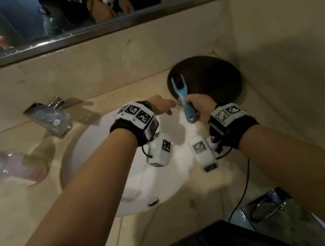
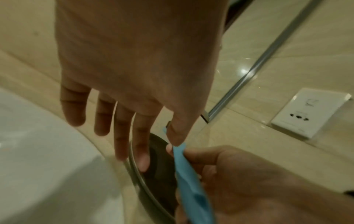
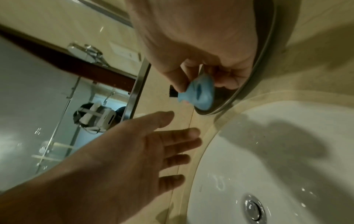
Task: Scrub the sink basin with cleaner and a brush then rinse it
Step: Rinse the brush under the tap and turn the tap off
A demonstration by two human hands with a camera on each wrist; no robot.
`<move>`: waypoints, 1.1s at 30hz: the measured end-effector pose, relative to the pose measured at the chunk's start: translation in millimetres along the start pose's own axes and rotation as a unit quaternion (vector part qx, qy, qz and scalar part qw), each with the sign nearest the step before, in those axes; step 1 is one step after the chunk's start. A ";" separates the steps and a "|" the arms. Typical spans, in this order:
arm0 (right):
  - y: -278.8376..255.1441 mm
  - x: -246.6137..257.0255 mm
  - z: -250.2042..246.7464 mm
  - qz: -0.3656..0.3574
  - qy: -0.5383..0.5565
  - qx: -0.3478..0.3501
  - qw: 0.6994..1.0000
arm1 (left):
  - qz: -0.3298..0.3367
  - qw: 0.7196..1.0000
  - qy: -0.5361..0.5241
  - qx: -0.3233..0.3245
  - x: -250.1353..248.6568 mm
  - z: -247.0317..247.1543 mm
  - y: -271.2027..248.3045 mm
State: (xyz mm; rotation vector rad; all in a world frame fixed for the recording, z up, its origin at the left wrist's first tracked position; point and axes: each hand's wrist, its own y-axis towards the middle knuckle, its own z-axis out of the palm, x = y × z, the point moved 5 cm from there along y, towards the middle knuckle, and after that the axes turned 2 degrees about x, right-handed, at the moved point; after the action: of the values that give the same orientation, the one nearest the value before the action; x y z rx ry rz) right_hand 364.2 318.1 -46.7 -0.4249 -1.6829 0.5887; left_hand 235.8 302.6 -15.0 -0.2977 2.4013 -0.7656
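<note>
A blue brush (image 1: pixel 184 98) with dark bristles points up and away, over the far right rim of the white sink basin (image 1: pixel 92 146). My right hand (image 1: pixel 199 107) grips its handle (image 2: pixel 191 181) (image 3: pixel 200 94) between thumb and curled fingers. My left hand (image 1: pixel 161 106) reaches across the basin toward the brush, fingers (image 2: pixel 120 136) straight and spread, holding nothing (image 3: pixel 153 145). The basin wall (image 3: pixel 287 151) looks wet, with the metal drain (image 3: pixel 252 209) at the bottom. A pink-capped clear bottle (image 1: pixel 11 166) lies blurred on the counter at the left.
A chrome tap (image 1: pixel 51 118) stands at the back left of the basin. A dark round tray (image 1: pixel 213 77) sits on the beige counter behind the brush. A mirror (image 1: pixel 66 18) runs along the back wall. A white socket (image 2: pixel 312 112) is on the right wall.
</note>
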 end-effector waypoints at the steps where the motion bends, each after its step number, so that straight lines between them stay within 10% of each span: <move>1: 5.2 -1.1 -4.3 -0.004 0.022 -0.008 1.000 | 0.004 0.999 -0.032 0.024 -6.7 8.4 3.4; 7: 30.1 -0.4 -26.3 0.000 0.104 -0.020 0.994 | -0.023 0.982 -0.165 0.091 -24.1 37.4 25.4; 33: 134.3 10.4 -65.6 0.056 0.046 -0.037 0.997 | -0.054 0.966 -0.238 -0.085 -47.2 45.3 137.1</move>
State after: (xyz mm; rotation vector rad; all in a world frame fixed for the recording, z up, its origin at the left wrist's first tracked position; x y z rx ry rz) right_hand 420.9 441.6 -109.9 -0.5949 -1.6036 0.5818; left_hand 296.5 410.6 -103.0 -0.6131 2.0038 -0.4668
